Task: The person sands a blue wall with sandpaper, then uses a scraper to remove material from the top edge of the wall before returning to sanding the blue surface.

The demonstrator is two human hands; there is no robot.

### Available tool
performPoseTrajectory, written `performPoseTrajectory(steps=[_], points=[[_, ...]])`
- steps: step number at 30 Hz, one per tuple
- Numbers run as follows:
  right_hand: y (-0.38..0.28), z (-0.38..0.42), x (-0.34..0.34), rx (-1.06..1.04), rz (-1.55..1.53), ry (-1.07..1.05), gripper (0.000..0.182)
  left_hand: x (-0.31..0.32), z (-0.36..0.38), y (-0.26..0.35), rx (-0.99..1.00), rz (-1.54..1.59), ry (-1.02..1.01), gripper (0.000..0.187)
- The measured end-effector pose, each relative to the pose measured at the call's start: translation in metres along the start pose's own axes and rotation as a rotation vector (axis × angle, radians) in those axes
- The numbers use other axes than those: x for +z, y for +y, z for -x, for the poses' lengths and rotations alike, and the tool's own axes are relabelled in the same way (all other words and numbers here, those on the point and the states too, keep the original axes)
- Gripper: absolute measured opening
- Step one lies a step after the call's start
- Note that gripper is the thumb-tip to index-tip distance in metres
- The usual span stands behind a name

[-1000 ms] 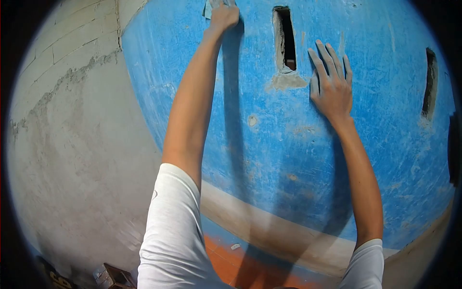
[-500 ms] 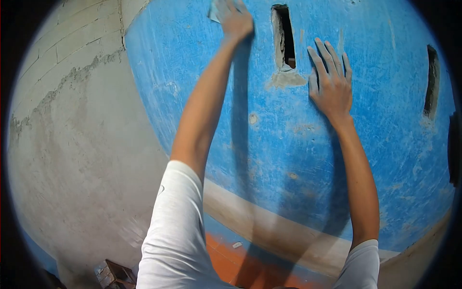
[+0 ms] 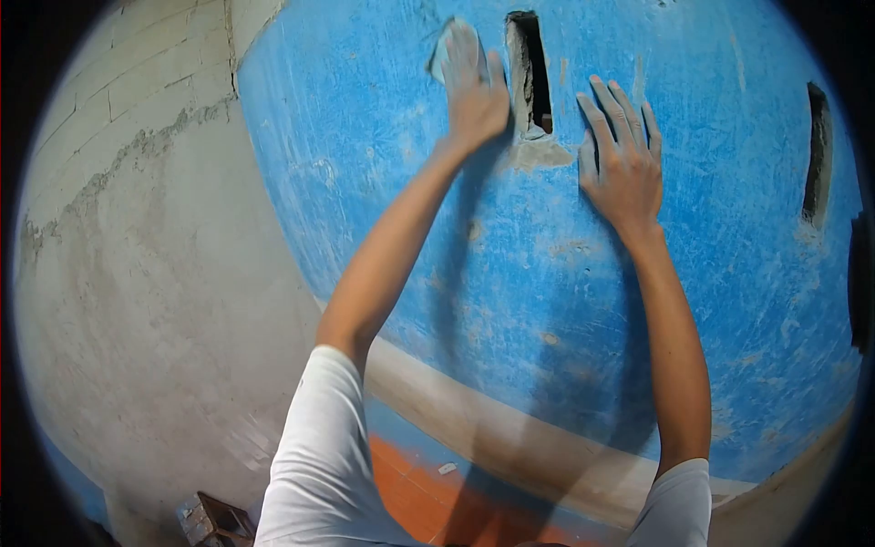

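Note:
My left hand (image 3: 474, 87) presses a small pale sheet, likely sandpaper (image 3: 440, 50), flat against the blue painted wall (image 3: 365, 164), just left of a narrow vertical slot (image 3: 529, 68). Only the sheet's upper left corner shows past the fingers. My right hand (image 3: 620, 159) lies flat on the wall with fingers spread, to the right of that slot and below its patched base (image 3: 538, 153). It holds nothing. Both arms reach up from white sleeves.
A second vertical slot (image 3: 814, 155) is cut in the wall at the right. A bare grey plastered wall (image 3: 137, 301) meets the blue one at the left. Below run a pale band (image 3: 510, 438) and orange floor (image 3: 410, 492). A small dark box (image 3: 214, 521) sits at the bottom left.
My left hand has slid down and to the right along the wall with the sheet, ending next to the slot. My right hand has barely moved.

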State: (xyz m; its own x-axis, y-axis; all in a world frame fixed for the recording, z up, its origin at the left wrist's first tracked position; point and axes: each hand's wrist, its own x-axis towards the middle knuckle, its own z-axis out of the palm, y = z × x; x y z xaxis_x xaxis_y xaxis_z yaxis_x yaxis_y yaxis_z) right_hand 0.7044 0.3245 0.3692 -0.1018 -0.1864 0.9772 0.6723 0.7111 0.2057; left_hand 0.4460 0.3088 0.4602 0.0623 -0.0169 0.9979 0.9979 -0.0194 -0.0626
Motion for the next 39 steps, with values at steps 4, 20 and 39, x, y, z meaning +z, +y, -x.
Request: performPoseTrajectory(steps=[4, 20, 39], points=[[0.001, -0.001, 0.003, 0.002, 0.007, 0.016, 0.046, 0.011, -0.075, -0.056, 0.024, 0.022, 0.037, 0.064], [0.003, 0.001, 0.006, 0.002, -0.011, 0.037, 0.044, 0.001, -0.079, -0.055, -0.103, 0.132, 0.06, 0.068], [0.003, 0.003, 0.007, -0.013, -0.054, 0.059, 0.045, 0.038, -0.127, -0.096, -0.064, 0.175, 0.164, 0.063]])
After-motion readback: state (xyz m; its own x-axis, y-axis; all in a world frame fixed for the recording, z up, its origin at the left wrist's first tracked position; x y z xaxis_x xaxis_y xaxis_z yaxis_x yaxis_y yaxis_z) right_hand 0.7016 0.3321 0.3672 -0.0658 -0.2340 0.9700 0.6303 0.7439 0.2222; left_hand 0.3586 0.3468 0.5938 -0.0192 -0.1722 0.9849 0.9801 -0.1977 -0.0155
